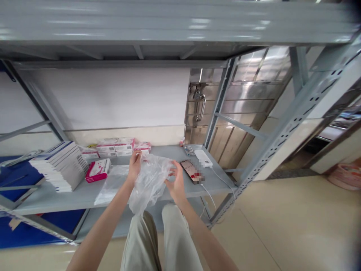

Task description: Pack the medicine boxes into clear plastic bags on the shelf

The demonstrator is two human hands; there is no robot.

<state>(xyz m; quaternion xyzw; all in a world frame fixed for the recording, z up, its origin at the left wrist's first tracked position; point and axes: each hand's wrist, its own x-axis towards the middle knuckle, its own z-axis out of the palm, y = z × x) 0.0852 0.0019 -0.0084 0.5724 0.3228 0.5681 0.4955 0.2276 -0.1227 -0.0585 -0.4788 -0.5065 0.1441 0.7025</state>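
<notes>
A crumpled clear plastic bag is stretched between my two hands, above the front edge of the grey metal shelf. My left hand pinches its upper left corner. On the other side, my right hand grips the bag's right edge with curled fingers. More clear plastic bags lie flat on the shelf, to the left of the held one. Beside them sits a pink and white box. The lower part of the held bag hangs over my knees.
A tall stack of white boxes or booklets stands on the left. Plastic-wrapped pink and white boxes line the back. A phone and a white power bank with cables lie on the right, near a slotted upright post. An upper shelf spans overhead.
</notes>
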